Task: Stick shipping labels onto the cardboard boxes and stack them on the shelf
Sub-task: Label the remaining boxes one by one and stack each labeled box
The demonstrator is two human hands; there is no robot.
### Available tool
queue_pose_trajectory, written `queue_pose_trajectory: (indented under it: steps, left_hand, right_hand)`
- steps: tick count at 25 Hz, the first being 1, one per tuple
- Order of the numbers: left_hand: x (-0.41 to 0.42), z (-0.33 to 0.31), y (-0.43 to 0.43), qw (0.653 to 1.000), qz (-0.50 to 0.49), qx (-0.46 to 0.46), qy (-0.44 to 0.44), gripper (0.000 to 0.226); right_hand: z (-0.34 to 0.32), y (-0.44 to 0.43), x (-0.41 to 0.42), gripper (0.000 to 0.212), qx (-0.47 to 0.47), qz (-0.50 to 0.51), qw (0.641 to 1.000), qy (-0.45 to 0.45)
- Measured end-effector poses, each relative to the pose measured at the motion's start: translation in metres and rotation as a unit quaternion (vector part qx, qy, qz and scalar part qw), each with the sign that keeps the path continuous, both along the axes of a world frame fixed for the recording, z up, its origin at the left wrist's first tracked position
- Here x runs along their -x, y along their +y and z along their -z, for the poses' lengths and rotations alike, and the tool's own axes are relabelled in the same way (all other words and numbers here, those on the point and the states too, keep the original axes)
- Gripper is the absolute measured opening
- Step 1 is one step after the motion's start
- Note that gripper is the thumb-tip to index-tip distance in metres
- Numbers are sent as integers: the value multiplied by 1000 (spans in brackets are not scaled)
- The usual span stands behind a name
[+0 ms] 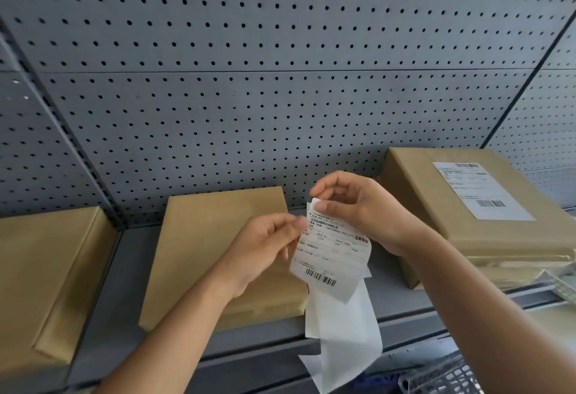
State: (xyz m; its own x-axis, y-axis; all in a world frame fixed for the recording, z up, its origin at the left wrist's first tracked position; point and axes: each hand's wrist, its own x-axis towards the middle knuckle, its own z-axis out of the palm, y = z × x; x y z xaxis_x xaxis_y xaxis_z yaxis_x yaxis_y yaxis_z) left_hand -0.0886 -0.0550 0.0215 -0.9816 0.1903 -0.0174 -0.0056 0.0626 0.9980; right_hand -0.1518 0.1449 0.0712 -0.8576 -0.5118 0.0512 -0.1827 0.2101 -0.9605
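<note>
right grip [358, 206] pinches white printed label [333, 253] at top corner | left grip [268, 247] pinches side to peel | for bare brown cardboard box [224, 237]

Left box [46, 269]: cut off by the left edge.
Middle box [218, 237]: right front part hidden behind the left hand [265, 253] and the shipping label [333, 253].
Shipping label print: too small to read.
Right box [420, 194]: cut off by the right edge.
Basket [442, 376]: blurred, cut off at the bottom edge; possibly mesh.
</note>
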Motion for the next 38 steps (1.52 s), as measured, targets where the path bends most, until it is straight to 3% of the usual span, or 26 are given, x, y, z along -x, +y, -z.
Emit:
queue_pose_trajectory:
  steps: [3, 7, 10, 12, 16, 19, 28, 34, 38]
  left_hand:
    - [0, 1, -7, 999, -53, 6, 3, 14]
    - [-1, 0, -21, 992, -127, -20, 9, 14]
    - [-3, 0, -34, 985, -172, -23, 9, 12]
    - [-6, 3, -46, 978, -207, -26, 6, 13]
    - [-11, 6, -69, 967, -255, -20, -4, 16]
    - [-12, 9, -83, 962, -271, -13, -18, 16]
    - [-11, 23, -119, 942, -301, 142, -40, 10]
    - [-4, 35, -129, 915, -283, 285, -32, 22]
    - [2, 38, -125, 903, -286, 318, -31, 20]
  right_hand:
    - [-2, -17, 5, 13, -41, -5, 998, 52]
    - [3, -35, 8, 23, -117, -11, 985, 125]
    - [7, -41, 12, 38, -144, 38, 978, 147]
    - [11, -45, 15, 39, -120, 78, 986, 89]
    - [28, -60, 10, 25, -38, 55, 989, -134]
    - [42, -78, 1, 22, -15, 39, 981, -188]
    - [65, -121, 2, 14, -121, 101, 987, -41]
    - [80, -134, 5, 5, -181, 122, 975, 28]
    - [81, -136, 4, 15, -198, 134, 969, 59]
